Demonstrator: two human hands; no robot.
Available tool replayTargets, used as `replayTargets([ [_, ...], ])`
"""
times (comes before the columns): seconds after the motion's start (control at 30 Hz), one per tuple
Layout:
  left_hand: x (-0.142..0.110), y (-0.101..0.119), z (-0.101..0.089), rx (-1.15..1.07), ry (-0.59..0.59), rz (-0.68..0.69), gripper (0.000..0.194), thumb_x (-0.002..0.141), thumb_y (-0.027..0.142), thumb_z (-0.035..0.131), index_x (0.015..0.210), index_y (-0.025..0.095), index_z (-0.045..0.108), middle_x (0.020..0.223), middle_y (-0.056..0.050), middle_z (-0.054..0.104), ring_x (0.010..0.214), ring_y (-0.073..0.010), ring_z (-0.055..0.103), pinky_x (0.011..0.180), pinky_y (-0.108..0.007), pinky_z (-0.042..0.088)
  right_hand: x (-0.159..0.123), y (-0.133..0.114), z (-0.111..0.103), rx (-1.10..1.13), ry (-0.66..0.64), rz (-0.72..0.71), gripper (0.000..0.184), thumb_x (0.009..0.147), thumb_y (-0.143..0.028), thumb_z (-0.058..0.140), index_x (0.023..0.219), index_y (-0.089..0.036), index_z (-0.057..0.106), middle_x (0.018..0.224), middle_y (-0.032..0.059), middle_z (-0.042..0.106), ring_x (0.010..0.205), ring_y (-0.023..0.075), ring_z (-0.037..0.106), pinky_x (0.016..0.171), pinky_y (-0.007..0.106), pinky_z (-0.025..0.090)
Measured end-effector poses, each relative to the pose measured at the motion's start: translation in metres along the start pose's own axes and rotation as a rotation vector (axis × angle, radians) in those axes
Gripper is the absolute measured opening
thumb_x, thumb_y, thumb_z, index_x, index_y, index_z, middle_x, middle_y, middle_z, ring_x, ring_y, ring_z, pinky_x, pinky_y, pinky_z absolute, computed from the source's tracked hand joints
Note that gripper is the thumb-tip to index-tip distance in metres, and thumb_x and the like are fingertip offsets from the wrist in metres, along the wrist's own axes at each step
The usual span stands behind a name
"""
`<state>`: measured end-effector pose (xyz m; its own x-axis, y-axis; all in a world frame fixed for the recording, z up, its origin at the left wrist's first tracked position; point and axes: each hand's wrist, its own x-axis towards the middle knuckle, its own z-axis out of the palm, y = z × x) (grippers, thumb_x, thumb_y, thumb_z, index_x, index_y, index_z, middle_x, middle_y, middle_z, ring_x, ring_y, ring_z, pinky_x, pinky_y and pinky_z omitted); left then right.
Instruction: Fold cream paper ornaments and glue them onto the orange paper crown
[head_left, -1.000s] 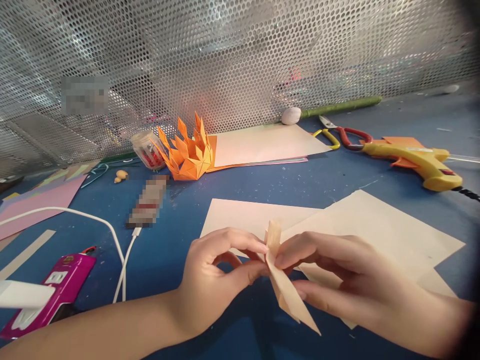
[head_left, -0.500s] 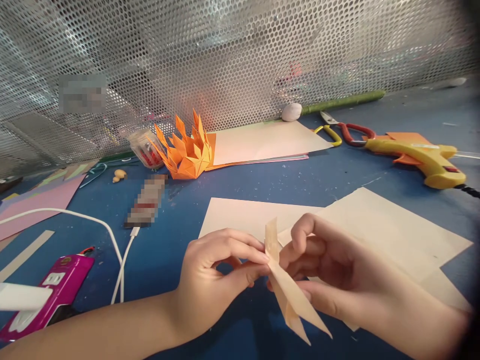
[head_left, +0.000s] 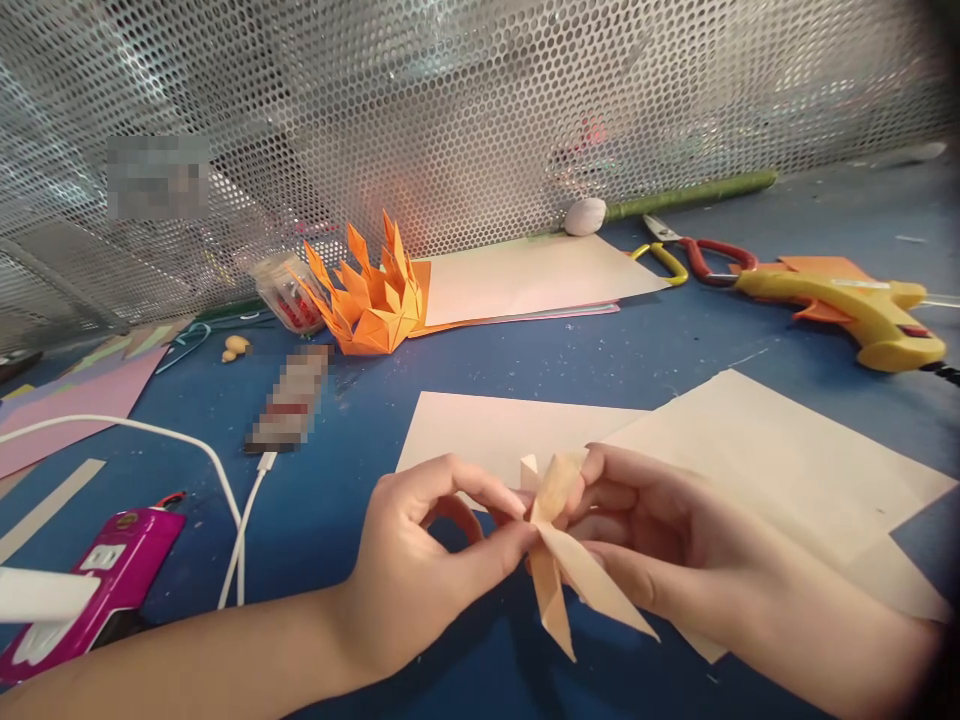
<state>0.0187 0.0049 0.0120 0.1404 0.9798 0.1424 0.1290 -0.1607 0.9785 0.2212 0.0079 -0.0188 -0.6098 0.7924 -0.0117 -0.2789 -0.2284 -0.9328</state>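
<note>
My left hand (head_left: 442, 560) pinches a folded cream paper piece (head_left: 596, 580) at its middle, between thumb and fingertips. Pointed flaps of this paper spread upward and down toward me. My right hand (head_left: 675, 550) is curled around the right side of the same piece; its index fingertip presses on the upper flap and its thumb lies by the lower one. The right fingertips are partly hidden behind the paper. Beneath and behind the hands lie cream paper sheets (head_left: 757, 450) on the blue table (head_left: 360, 420).
An orange folded-paper model (head_left: 382, 320) stands near the mesh wall (head_left: 465, 120), beside a jar (head_left: 289, 290). To the right lie a yellow glue gun (head_left: 847, 300) and red-handled scissors (head_left: 712, 260). On the left are a purple power strip (head_left: 142, 555) and a white cable (head_left: 187, 435).
The paper piece has turned between my hands, its flaps fanning wider. My right index finger has come down onto the upper flap. The left hand keeps its pinch.
</note>
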Motion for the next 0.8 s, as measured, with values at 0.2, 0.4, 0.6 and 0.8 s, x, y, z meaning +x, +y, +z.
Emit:
replayTargets([
  [0.2,-0.0027,-0.0017,0.0015,-0.084,0.002,-0.09,0.023,0.067,0.007,0.087,0.071,0.022,0.071,0.07,0.002,0.081,0.064,-0.0133,0.076,0.058,-0.016,0.056,-0.0034,-0.0006,0.0007,-0.03,0.039,0.04,0.027,0.094,-0.045,0.075,0.1,-0.023,0.061,0.102,0.0049,0.07,0.087,0.0141,0.072,0.077,0.023,0.061],
  [0.4,-0.0041,-0.0035,0.0004,-0.063,-0.035,-0.072,0.021,0.072,0.007,0.085,0.077,0.024,0.074,0.079,0.003,0.083,0.072,-0.0123,0.078,0.061,-0.014,0.057,0.0005,-0.0031,0.0054,-0.042,0.03,-0.038,0.021,0.096,-0.043,0.073,0.098,-0.026,0.06,0.098,0.0035,0.073,0.083,0.0127,0.073,0.073,0.02,0.061],
  [0.6,-0.0022,-0.0026,-0.0012,-0.185,-0.044,-0.114,0.031,0.063,0.005,0.095,0.078,0.03,0.083,0.08,0.004,0.084,0.077,-0.0149,0.081,0.066,-0.016,0.06,-0.0034,-0.0016,0.0052,-0.049,0.06,0.002,0.03,0.095,-0.05,0.073,0.101,-0.026,0.056,0.108,0.0066,0.073,0.081,0.0137,0.073,0.064,0.02,0.06],
  [0.8,-0.0023,-0.0037,-0.0019,-0.178,-0.038,-0.088,0.034,0.058,0.008,0.1,0.075,0.033,0.084,0.075,0.007,0.083,0.071,-0.0123,0.078,0.067,-0.014,0.059,-0.0014,-0.0027,0.0068,-0.034,0.011,-0.019,0.027,0.093,-0.048,0.075,0.096,-0.027,0.058,0.099,0.0032,0.073,0.08,0.0133,0.074,0.071,0.021,0.062],
])
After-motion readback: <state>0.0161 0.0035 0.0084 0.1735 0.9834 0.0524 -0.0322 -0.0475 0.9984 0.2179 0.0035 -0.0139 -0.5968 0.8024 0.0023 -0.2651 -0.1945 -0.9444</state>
